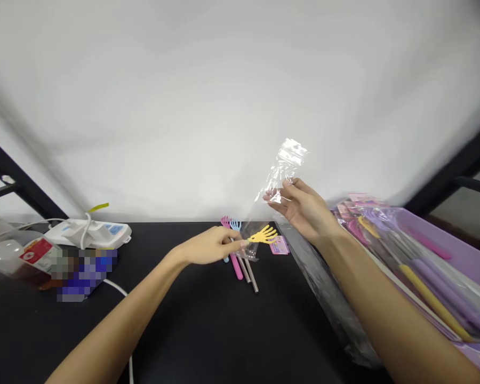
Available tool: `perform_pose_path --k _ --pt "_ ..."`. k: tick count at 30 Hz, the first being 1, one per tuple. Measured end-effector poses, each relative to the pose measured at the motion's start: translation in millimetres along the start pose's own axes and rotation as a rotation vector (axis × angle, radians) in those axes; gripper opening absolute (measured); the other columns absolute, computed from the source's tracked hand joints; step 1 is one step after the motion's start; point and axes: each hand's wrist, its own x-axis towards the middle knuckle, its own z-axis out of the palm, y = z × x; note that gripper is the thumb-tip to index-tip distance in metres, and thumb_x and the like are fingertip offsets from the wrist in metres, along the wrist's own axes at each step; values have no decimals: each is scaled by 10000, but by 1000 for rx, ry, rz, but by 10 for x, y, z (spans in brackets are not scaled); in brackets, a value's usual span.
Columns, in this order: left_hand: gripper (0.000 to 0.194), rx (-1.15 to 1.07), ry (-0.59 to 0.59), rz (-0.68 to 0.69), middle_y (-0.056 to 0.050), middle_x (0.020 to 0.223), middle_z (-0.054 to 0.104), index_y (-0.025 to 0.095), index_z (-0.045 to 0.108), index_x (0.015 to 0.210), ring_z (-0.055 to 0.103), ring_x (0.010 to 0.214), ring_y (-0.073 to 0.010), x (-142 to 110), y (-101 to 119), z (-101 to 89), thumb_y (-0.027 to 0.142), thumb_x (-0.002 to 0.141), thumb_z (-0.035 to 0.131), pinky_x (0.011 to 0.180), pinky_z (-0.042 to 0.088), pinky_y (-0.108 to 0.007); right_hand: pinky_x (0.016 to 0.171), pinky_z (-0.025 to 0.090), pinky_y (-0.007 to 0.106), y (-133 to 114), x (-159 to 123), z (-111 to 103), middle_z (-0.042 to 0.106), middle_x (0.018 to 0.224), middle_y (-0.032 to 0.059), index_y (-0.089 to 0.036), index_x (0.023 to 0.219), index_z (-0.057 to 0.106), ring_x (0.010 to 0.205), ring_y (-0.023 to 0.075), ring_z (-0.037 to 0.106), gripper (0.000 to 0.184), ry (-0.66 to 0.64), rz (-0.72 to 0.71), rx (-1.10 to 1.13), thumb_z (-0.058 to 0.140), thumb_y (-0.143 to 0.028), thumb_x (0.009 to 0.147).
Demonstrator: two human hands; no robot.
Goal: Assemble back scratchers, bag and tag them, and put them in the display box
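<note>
My left hand (210, 246) pinches a yellow hand-shaped back scratcher (264, 234) by its stem, just above the black table (192, 320). My right hand (302, 208) is raised and closed on a long clear plastic bag (282, 168), whose lower end hangs down to the yellow scratcher's head. Beneath my left hand lie a pink scratcher (234, 261) and a blue scratcher (235, 225), with metal stems (251, 274) beside them. A small pink card (279, 245) lies just right of the yellow head.
A purple tray (464, 256) at the right holds several packed scratchers. A stack of clear bags (324, 282) lies under my right forearm. At the left are a white power strip (90, 232), cables and a plastic-wrapped package (20, 255). A white wall rises behind.
</note>
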Motion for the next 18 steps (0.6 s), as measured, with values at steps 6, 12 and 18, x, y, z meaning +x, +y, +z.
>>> perform_pose_path --k 6,12,18 --pt "499 82 81 55 41 635 366 163 558 749 301 555 -87 -28 14 -48 612 908 409 512 255 -231 893 519 377 141 -28 -65 728 972 74 -200 1015 669 931 206 687 314 -345 297 -276 766 -345 754" --pt "491 109 67 16 44 606 322 170 530 692 270 529 -86 -99 48 -173 611 888 438 485 217 -237 828 541 363 183 -15 -82 722 890 69 -172 868 667 878 195 686 254 -253 166 -324 713 -412 801" --pt "504 200 85 -29 43 608 318 169 535 694 264 532 -85 -145 35 -283 598 916 390 488 223 -237 740 570 363 163 23 -110 652 757 8 -198 830 588 826 206 695 287 -133 94 -295 691 -465 812"
